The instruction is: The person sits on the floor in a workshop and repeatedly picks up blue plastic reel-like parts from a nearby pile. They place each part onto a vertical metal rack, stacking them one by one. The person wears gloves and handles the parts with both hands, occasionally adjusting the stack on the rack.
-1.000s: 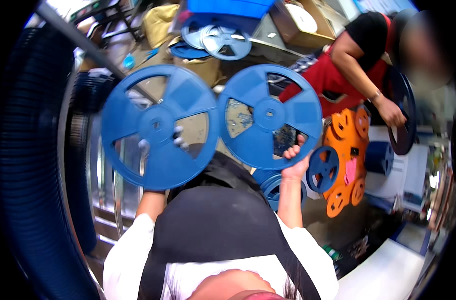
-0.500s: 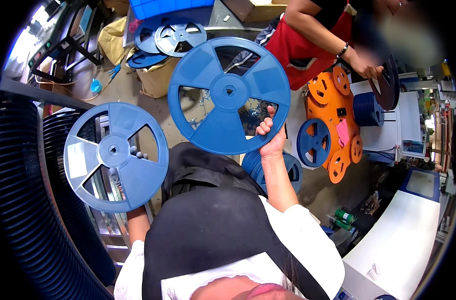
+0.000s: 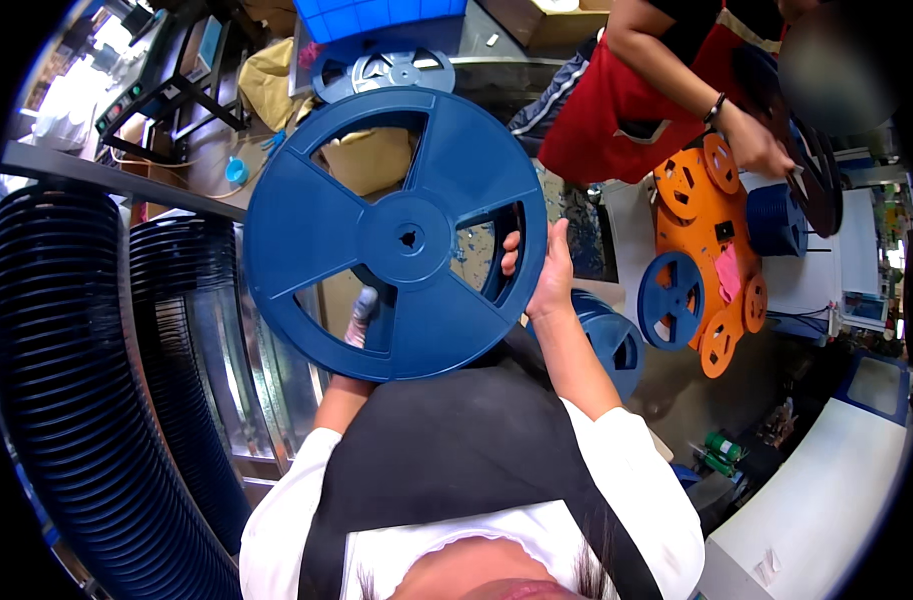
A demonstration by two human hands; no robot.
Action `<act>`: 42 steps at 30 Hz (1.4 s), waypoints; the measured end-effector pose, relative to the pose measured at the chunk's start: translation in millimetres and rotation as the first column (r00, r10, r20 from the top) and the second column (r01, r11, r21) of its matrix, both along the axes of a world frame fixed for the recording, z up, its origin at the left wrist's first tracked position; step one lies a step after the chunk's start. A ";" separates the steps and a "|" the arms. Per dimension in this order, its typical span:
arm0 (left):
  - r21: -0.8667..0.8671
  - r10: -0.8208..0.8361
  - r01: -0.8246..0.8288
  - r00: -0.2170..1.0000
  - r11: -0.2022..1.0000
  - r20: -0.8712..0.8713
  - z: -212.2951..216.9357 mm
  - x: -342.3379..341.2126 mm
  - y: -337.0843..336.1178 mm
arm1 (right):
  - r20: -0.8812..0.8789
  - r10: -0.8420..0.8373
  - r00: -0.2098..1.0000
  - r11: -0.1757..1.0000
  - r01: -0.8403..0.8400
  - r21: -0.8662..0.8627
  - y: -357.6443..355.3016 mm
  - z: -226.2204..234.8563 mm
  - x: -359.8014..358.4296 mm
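A large blue reel (image 3: 447, 315) faces me in front of my chest, with a round hub and wide cut-outs. My right hand (image 3: 550, 275) grips its right rim, the fingertips showing through the right cut-out. Through the lower-left cut-out shows my left hand (image 3: 360, 315), with grey covering on its fingers, against the back of the reel. The rest of that hand is hidden by the disc. Whether a second reel lies flush behind the front one, I cannot tell.
Long rows of dark blue reels (image 3: 72, 370) stand in a metal rack at my left. More blue reels (image 3: 617, 350) sit beyond my right forearm. A co-worker in a red apron (image 3: 602, 120) handles a dark reel (image 3: 817, 185) beside an orange machine (image 3: 712, 280). A white table (image 3: 827, 500) is at lower right.
My hands were apart, each with a reel. The left hand has come right and behind the front reel; its reel no longer shows separately. The front reel has moved left and slightly lower.
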State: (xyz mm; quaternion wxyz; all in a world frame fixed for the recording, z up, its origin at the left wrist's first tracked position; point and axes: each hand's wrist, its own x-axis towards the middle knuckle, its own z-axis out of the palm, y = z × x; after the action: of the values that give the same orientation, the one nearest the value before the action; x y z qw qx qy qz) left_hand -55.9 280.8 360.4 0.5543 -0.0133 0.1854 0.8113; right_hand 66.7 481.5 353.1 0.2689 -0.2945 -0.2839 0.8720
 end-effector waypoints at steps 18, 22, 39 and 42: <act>-0.193 -0.107 0.045 0.938 0.980 -0.329 -7.9 -7.6 -12.8 | 0.236 0.274 0.932 0.934 -0.317 0.167 -16.0 51.5 -40.3; -0.212 -0.123 0.046 0.923 0.976 -0.364 4.3 -13.2 -17.1 | 0.200 0.281 0.938 0.948 -0.304 0.094 -19.4 48.1 -51.1; -0.240 -0.154 0.063 0.912 0.969 -0.380 -8.3 -25.2 -25.1 | 0.343 0.299 0.890 0.936 -0.343 0.074 -31.0 38.8 -63.5; -0.200 -0.133 0.070 0.936 0.977 -0.327 -11.9 -24.6 -23.1 | 0.409 0.348 0.844 0.892 -0.432 0.132 -26.7 51.3 -47.2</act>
State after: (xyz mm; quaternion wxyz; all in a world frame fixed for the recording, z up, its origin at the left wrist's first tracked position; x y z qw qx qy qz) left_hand -80.5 257.7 348.5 0.5518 0.0845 0.3528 0.7510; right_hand 19.4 454.7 404.4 0.0566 -0.3597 -0.4785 0.7990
